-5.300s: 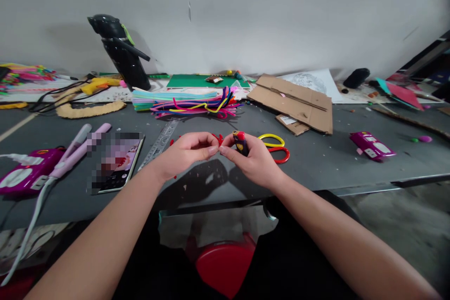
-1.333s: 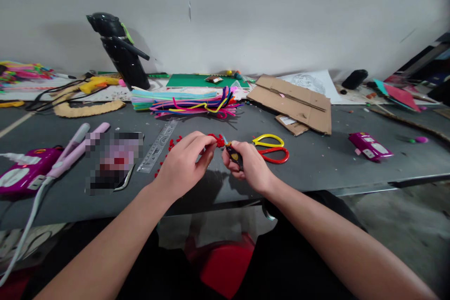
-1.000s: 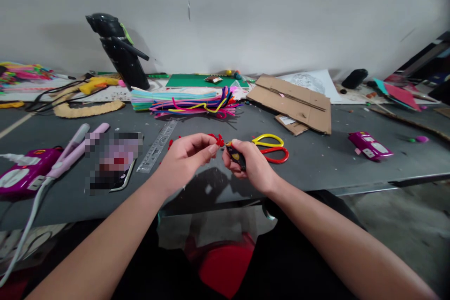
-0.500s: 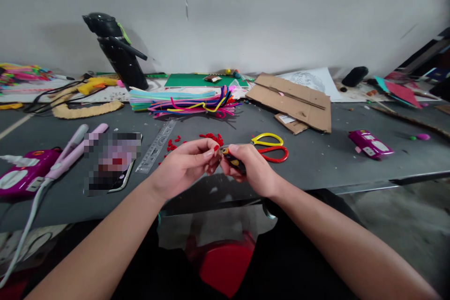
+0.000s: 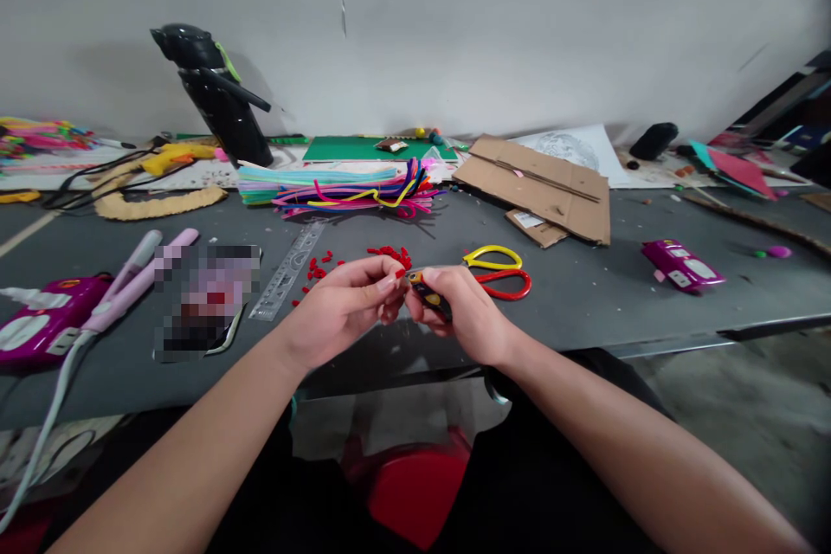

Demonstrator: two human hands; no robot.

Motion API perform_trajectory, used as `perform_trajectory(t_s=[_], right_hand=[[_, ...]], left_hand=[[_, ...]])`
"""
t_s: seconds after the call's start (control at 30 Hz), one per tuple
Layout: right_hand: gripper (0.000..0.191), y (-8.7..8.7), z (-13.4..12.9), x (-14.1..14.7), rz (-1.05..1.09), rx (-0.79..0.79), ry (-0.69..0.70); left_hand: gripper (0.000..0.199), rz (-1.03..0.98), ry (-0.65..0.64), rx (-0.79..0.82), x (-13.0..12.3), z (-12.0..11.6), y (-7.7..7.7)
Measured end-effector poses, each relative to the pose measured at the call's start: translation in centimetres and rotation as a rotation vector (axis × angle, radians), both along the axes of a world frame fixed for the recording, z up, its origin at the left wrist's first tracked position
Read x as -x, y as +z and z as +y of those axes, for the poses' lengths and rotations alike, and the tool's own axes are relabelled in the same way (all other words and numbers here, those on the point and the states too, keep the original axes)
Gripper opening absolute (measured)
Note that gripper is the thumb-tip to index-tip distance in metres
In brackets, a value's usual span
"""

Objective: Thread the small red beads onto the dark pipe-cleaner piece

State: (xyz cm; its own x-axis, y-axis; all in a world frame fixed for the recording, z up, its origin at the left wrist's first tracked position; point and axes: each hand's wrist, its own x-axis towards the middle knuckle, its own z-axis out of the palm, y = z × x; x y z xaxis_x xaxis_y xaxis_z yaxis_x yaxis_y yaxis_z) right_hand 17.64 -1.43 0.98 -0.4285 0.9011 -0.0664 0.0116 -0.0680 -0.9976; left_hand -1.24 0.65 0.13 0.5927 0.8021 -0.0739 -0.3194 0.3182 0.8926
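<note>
Lighter is clasped in the right hand, its metal end pointing left to the small red piece, pinched just beside by the left hand; whether they touch is unclear.

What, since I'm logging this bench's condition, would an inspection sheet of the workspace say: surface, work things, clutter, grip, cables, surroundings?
Surface: grey table, small specks scattered over it.
Work things: small red pieces lying loose; scissors and clear ruler nearby.
Clutter: coloured stem bundle, cardboard, phone with pixelated screen.
Grip: left hand pinches one red piece; right hand holds a yellow-marked dark tool.
Cables: white cord from the pink straightener runs over the front edge; black cord at back left.
Surroundings: pale wall behind, black flask before it, red seat below.
</note>
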Motion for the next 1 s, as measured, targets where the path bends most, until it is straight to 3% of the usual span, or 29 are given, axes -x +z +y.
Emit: perform_trajectory(t_s=[0.33,0.8,0.9,1.0], right_hand=[[0.042,-0.16,0.0,0.02,0.028,0.007,0.006],[0.065,-0.29,0.36,0.06,0.038,0.065,-0.044],[0.066,-0.55,0.58,0.01,0.074,0.094,-0.052],[0.064,-0.46,0.65,0.08,0.1,0.141,-0.047]], left_hand=[[0.014,-0.006,-0.007,0.0,-0.08,0.03,0.08],[0.018,0.066,0.019,-0.049,-0.18,0.03,0.13],[0.02,0.201,0.107,-0.196,-0.02,-0.06,0.38],[0.013,0.504,0.319,-0.594,0.26,-0.29,0.44]])
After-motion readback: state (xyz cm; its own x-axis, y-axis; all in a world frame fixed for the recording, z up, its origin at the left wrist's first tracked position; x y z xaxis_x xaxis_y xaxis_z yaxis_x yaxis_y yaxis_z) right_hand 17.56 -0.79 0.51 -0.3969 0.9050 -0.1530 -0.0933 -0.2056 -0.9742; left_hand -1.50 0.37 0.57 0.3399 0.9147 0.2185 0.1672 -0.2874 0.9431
